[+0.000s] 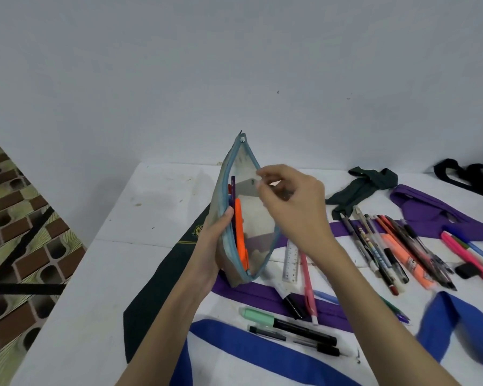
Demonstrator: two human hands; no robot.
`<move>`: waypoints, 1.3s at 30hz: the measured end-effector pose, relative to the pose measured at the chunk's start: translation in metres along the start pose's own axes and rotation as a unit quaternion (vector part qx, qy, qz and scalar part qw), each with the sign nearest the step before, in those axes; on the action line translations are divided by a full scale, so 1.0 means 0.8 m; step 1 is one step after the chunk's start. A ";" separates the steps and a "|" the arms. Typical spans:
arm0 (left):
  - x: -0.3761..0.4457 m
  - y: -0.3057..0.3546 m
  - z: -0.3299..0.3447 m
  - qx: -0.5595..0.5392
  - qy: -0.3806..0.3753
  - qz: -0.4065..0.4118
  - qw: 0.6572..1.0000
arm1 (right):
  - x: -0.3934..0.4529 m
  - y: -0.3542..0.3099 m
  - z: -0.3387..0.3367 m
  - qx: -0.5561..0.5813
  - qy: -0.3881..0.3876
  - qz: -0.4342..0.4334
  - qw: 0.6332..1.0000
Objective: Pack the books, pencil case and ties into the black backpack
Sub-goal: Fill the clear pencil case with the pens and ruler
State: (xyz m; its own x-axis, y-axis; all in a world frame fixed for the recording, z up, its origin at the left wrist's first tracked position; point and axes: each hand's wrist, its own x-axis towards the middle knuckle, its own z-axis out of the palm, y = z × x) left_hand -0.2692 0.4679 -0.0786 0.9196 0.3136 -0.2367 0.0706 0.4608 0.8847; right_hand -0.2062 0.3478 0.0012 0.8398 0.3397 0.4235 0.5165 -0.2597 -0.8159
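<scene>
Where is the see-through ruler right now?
The clear ruler lies flat on the white table, under the right hand, between the pencil case and a pink pen.

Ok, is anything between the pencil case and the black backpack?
Nothing tall stands between them. The pencil case is held up by both hands, left hand and right hand. The black backpack sits far right; only flat ties and pens lie between.

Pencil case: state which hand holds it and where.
Left hand grips the pencil case by its left zip edge; right hand pinches the right edge.
</scene>
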 end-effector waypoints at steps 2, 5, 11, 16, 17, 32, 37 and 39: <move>0.001 0.002 -0.003 -0.002 0.010 -0.002 1.000 | 0.004 0.003 -0.008 0.047 0.067 0.015 0.997; 0.003 0.007 -0.010 0.006 0.011 0.000 1.000 | 0.004 0.029 -0.016 0.012 0.083 0.063 0.994; 0.004 0.010 -0.017 0.010 0.008 0.012 1.000 | -0.024 0.097 0.001 -0.289 -0.307 0.176 0.889; 0.003 0.008 -0.012 0.017 0.006 0.002 1.000 | -0.035 0.113 0.015 -0.280 -0.361 0.133 0.880; 0.003 0.008 -0.011 0.015 0.004 -0.002 1.000 | -0.032 0.113 0.013 -0.266 -0.355 0.134 0.886; -0.011 -0.003 0.014 -0.019 -0.035 0.043 0.998 | -0.006 -0.017 -0.030 0.083 0.113 -0.084 0.987; -0.015 -0.004 0.019 -0.025 -0.048 0.045 0.997 | -0.020 0.009 -0.007 -0.134 -0.025 -0.084 0.987; -0.014 -0.004 0.019 -0.021 -0.040 0.042 0.998 | -0.020 0.016 -0.010 -0.142 -0.013 -0.085 0.986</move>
State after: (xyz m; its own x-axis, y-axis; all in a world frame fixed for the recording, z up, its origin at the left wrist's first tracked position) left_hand -0.2735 0.4500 -0.0729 0.9497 0.2857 -0.1283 -0.0224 0.4705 0.8821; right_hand -0.2117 0.3322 -0.0127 0.7348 0.4220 0.5311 0.6781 -0.4388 -0.5895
